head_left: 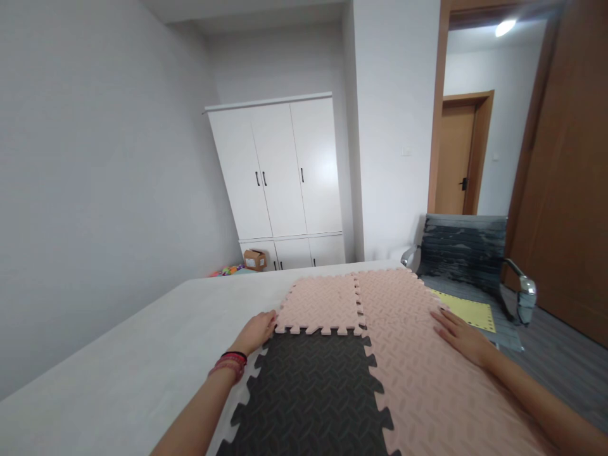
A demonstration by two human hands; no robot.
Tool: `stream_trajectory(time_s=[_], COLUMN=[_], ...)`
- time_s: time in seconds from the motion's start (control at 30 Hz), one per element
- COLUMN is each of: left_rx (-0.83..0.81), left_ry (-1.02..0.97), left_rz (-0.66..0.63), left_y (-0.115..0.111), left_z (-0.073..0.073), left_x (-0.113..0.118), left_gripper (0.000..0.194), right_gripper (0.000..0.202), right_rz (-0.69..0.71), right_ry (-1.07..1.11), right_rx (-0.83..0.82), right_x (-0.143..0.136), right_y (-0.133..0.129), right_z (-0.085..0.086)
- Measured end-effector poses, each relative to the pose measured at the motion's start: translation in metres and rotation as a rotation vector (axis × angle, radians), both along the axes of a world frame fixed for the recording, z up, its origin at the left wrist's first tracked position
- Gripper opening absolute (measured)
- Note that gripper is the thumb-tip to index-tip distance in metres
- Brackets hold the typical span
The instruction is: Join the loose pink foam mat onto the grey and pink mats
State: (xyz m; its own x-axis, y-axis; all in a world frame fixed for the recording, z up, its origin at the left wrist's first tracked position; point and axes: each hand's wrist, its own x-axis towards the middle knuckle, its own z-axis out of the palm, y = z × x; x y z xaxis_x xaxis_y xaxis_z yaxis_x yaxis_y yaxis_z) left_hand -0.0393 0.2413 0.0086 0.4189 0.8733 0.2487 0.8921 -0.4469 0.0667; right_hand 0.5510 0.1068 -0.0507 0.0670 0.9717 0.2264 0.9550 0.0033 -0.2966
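My left hand (256, 332) is at the near left corner of a pink foam puzzle tile (320, 301), its bent fingers closed at the edge. A black foam puzzle tile (313, 392) lies nearer me, and the pink tile's toothed edge meets its far side. Whether those teeth are locked together I cannot tell. To the right, a strip of pink foam tiles (418, 373) runs along both, with a toothed seam between. My right hand (453, 329) rests flat near that strip's right edge, fingers stretched out, holding nothing.
The tiles lie on a white table (156, 335). Past its right edge stands a dark office chair (463, 247) with a yellow foam tile (468, 310) on its seat. A white cabinet (294, 171) and a cardboard box (255, 259) are beyond the far edge.
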Motion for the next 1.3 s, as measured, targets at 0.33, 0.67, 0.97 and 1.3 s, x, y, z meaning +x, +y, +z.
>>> stream_trajectory(time_s=[0.33,0.67,0.97,1.3], left_rx=[0.033,0.016,0.031,0.101], left_ry=[0.134,0.157,0.212,0.279], left_rz=[0.064,0.033,0.121,0.085], left_y=[0.017,0.01,0.0,-0.055], left_z=[-0.015,-0.01,0.005,-0.013], left_x=[0.008,0.007,0.017,0.05], left_gripper=[0.019,0.023,0.026,0.039], right_gripper=[0.072,0.071,0.068,0.048], right_rz=[0.026,0.053,0.05,0.16], right_ry=[-0.006,-0.005,-0.038,-0.227], right_rx=[0.011,-0.018,-0.06,-0.006], right_x=[0.006,0.021,0.029,-0.105], right_y=[0.005,0.016,0.019,0.036], right_z=[-0.007,-0.026,-0.033,0.029])
